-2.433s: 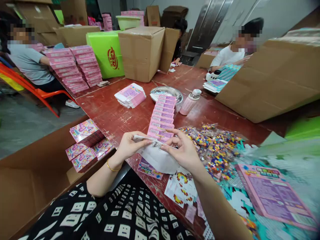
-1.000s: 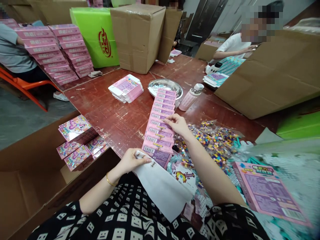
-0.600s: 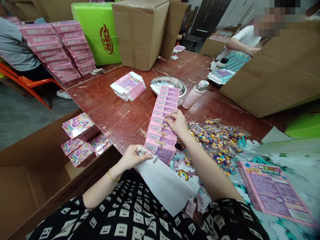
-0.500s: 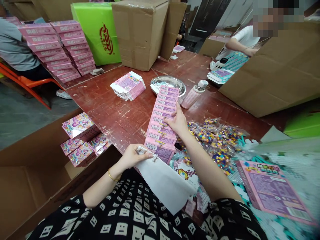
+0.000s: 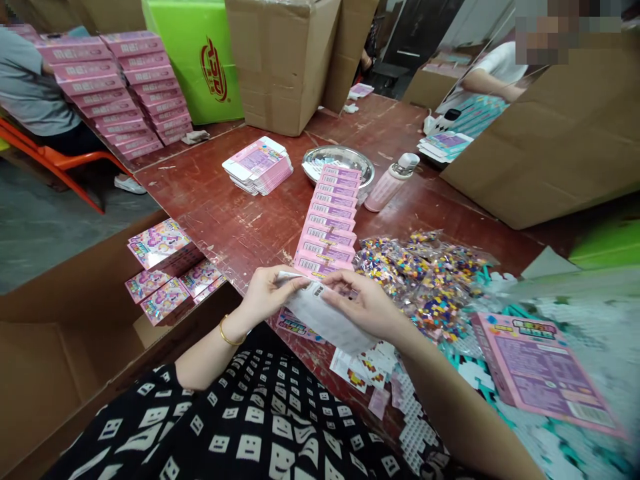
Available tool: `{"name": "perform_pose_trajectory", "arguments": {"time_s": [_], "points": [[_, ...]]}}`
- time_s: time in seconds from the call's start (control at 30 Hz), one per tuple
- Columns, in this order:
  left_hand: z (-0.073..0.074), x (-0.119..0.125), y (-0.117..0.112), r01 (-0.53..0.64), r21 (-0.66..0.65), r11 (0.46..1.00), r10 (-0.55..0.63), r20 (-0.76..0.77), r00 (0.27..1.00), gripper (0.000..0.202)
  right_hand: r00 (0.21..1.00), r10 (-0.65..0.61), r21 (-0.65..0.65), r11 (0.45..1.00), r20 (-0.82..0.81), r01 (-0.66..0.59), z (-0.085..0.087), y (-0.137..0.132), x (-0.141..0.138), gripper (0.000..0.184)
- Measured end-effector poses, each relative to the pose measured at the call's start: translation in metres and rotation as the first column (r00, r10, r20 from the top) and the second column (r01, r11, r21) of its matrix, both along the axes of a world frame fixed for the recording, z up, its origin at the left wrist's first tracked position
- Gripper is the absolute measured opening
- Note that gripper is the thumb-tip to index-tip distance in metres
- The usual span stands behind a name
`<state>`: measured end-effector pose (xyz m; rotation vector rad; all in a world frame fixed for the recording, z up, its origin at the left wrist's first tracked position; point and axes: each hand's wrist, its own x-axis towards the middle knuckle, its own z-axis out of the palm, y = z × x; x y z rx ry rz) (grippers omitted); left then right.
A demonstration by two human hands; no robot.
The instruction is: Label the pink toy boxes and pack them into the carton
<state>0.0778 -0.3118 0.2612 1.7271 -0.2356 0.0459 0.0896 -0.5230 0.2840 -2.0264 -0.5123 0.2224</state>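
My left hand (image 5: pixel 265 297) pinches the upper left edge of a white sticker sheet (image 5: pixel 335 323) that has small dark-printed labels along its top. At the same edge, the bent fingers of my right hand (image 5: pixel 367 307) close on the sheet near a label; whether a label is peeled loose is hidden. Just beyond both hands lies an overlapping row of pink and purple flat boxes (image 5: pixel 330 217), barcodes showing. Under the sheet, part of a colourful printed box (image 5: pixel 297 323) and several pattern cards (image 5: pixel 360 367) are visible on the table.
A metal bowl (image 5: pixel 365 160), a bottle (image 5: pixel 393 181) and a stack of flat boxes (image 5: pixel 260 167) stand beyond the row. Bagged coloured beads (image 5: pixel 425 280) and a pink box (image 5: pixel 545 367) lie right. An open carton (image 5: pixel 50 353) holds boxes at left. Co-workers sit farther off.
My right hand has left the row of pink boxes and come back to the sticker sheet, beside my left hand. The sheet has shifted slightly up, with its lower end less spread out.
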Motion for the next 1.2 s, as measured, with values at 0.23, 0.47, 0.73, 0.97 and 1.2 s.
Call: {"name": "perform_pose_trajectory", "arguments": {"time_s": [0.23,0.47,0.73,0.97,1.2], "points": [[0.000,-0.002,-0.010,-0.053,0.061,0.997,0.038,0.216,0.976,0.020,0.991,-0.060,0.037,0.998,0.122,0.056,-0.013,-0.001,-0.011,0.025],[0.004,-0.003,-0.010,-0.064,0.073,0.995,0.057,0.093,0.994,0.031,0.877,-0.213,0.227,0.966,0.431,0.123,-0.003,0.002,-0.020,0.008],[-0.009,-0.001,-0.001,0.034,0.158,0.987,-0.009,-0.151,0.988,0.050,0.852,-0.329,0.340,0.920,0.408,0.193,-0.015,0.020,-0.024,0.041],[-0.006,0.002,-0.016,0.092,0.171,0.981,-0.067,-0.142,0.988,0.055,0.809,-0.474,0.466,0.836,0.347,0.289,-0.012,0.014,-0.026,0.040],[0.003,-0.001,-0.028,0.199,0.082,0.977,-0.184,-0.162,0.969,0.065,0.853,-0.354,0.465,0.872,0.383,0.153,-0.031,0.019,-0.016,0.070]]}}
